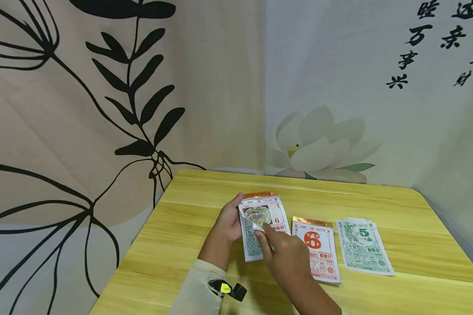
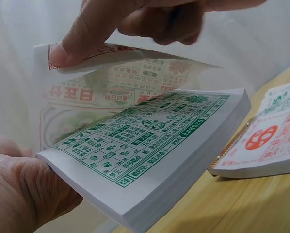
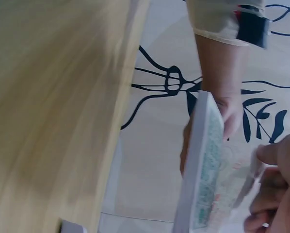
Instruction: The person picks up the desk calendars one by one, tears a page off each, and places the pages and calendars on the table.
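Note:
A thick tear-off calendar pad (image 1: 253, 246) with a red and gold top strip is gripped at its left side by my left hand (image 1: 227, 223). My right hand (image 1: 289, 259) pinches the lower edge of its top sheet (image 1: 276, 209), thumb against fingers. In the left wrist view this thin sheet (image 2: 70, 97), printed in red and green, curls up off the pad. Beneath it shows a page (image 2: 154, 121) printed in green. The right wrist view has the pad (image 3: 196, 160) edge-on, with the sheet drawn away from it towards my right hand (image 3: 276, 184).
To the right lies a second calendar pad (image 1: 324, 260) showing a red 6. Beyond it is a pile of loose calendar sheets (image 1: 365, 249), green 5 on top. All are over a wooden table (image 1: 150, 262), with printed cloth (image 1: 220, 87) hanging behind it.

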